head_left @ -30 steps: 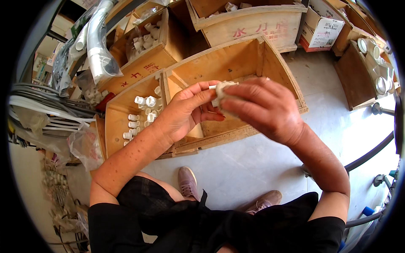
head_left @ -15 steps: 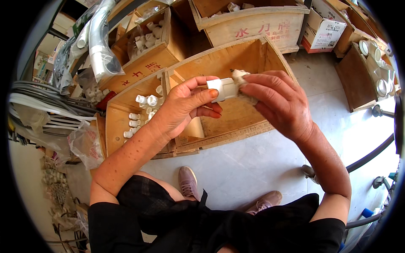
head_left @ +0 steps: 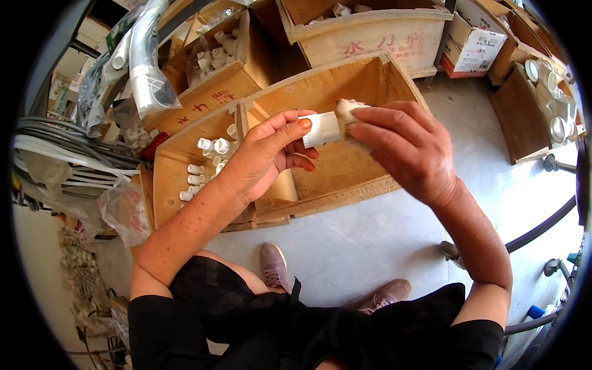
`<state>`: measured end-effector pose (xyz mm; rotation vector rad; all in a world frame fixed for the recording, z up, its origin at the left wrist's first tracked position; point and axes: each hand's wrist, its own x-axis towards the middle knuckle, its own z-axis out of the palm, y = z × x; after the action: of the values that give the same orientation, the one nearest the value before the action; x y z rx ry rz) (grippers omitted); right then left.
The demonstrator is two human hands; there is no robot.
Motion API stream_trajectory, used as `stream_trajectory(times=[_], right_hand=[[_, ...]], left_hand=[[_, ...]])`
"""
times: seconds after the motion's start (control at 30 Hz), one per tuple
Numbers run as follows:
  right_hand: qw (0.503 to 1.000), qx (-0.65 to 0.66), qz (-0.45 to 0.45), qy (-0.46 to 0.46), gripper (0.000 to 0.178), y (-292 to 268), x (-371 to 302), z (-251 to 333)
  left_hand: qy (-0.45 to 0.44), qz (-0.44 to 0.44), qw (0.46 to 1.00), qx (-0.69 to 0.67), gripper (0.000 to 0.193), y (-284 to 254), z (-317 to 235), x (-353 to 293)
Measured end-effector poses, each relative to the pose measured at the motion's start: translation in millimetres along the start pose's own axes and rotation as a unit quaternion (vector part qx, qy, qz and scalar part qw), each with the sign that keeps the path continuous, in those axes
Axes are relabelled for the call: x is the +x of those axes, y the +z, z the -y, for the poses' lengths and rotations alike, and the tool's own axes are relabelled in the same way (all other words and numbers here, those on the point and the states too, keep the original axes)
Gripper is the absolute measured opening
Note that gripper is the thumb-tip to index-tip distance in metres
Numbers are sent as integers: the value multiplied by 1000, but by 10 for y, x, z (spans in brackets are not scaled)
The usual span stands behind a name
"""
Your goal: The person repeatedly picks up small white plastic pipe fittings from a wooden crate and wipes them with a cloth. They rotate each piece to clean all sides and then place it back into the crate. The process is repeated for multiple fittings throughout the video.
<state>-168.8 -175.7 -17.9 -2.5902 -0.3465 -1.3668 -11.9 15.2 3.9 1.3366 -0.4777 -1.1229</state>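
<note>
Between the thumb and fingers of my left hand (head_left: 271,145) is a white plastic pipe fitting (head_left: 323,129), with a wider ribbed end toward the palm and a narrower end pointing right. My right hand (head_left: 407,145) pinches a crumpled, off-white rag (head_left: 351,113) with grubby patches, just off the fitting's narrow end. Both hands are over a wooden crate (head_left: 345,200). In its left compartment stand several white pipe fittings (head_left: 196,179), partly hidden behind my left forearm.
Behind are more wooden crates (head_left: 370,49) with white fittings. Grey and white tubing (head_left: 68,151) lies at the left, below plastic-wrapped pipes (head_left: 145,68). A box of white fittings (head_left: 524,117) stands at the right, near a dark curved chair leg (head_left: 542,225).
The white fitting has turned in my left hand, so its ribbed end now shows. The rag has shifted slightly and a small gap shows between it and the fitting.
</note>
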Motion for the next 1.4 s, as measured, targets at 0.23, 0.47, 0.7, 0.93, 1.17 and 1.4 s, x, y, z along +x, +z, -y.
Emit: stream_trajectory(times=[0.23, 0.47, 0.7, 0.93, 1.17, 1.4], right_hand=[[997, 14, 77, -2, 31, 120, -55, 225], [996, -15, 88, -3, 28, 79, -147, 38], [999, -3, 34, -25, 25, 38, 20, 107], [997, 19, 67, -11, 30, 143, -16, 234], [998, 2, 62, -7, 27, 64, -151, -68], [999, 36, 18, -4, 30, 101, 45, 100]], left_hand=[[-31, 22, 999, 3, 36, 48, 20, -16], [-19, 16, 1000, 3, 38, -16, 7, -21], [-6, 26, 999, -29, 30, -27, 11, -17], [-1, 29, 1000, -11, 36, 63, 32, -45], [-40, 44, 998, -28, 34, -83, -11, 6], [-30, 34, 999, -14, 44, -10, 44, 11]])
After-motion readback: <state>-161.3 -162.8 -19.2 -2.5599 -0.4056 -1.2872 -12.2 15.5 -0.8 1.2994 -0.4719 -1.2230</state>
